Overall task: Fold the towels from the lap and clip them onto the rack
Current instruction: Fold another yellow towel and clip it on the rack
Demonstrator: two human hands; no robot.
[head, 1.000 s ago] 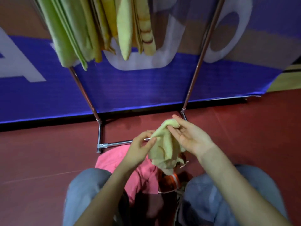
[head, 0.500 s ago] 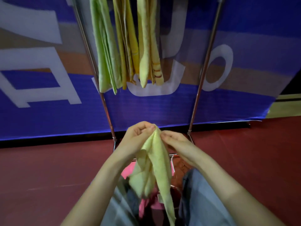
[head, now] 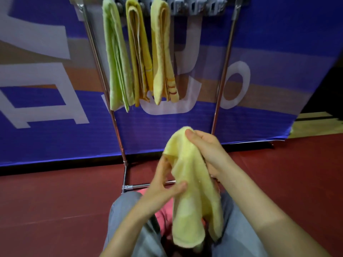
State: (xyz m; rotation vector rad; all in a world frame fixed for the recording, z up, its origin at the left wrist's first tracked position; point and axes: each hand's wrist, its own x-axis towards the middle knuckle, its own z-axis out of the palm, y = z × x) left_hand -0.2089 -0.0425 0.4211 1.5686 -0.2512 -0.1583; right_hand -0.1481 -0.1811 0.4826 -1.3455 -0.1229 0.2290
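Note:
A pale yellow towel (head: 193, 191) hangs folded lengthwise over my lap. My right hand (head: 207, 151) grips its top fold, thumb on the front. My left hand (head: 163, 184) holds the towel's left edge lower down, fingers behind the cloth and thumb in front. A pink towel (head: 165, 212) lies on my lap beneath. On the metal rack (head: 115, 115) ahead, a green towel (head: 117, 64) and two yellow towels (head: 139, 58) (head: 163, 58) hang folded from grey clips (head: 196, 8) along the top bar.
A blue banner with white shapes (head: 55, 127) stands right behind the rack. The rack's base bar (head: 141, 186) lies on the dark red floor (head: 55, 201) just past my knees. Several grey clips at the right of the top bar carry nothing.
The view has tilted up, showing the rack's clips. My right hand has raised the towel's top higher, and my left hand has slid down from the top to its left edge.

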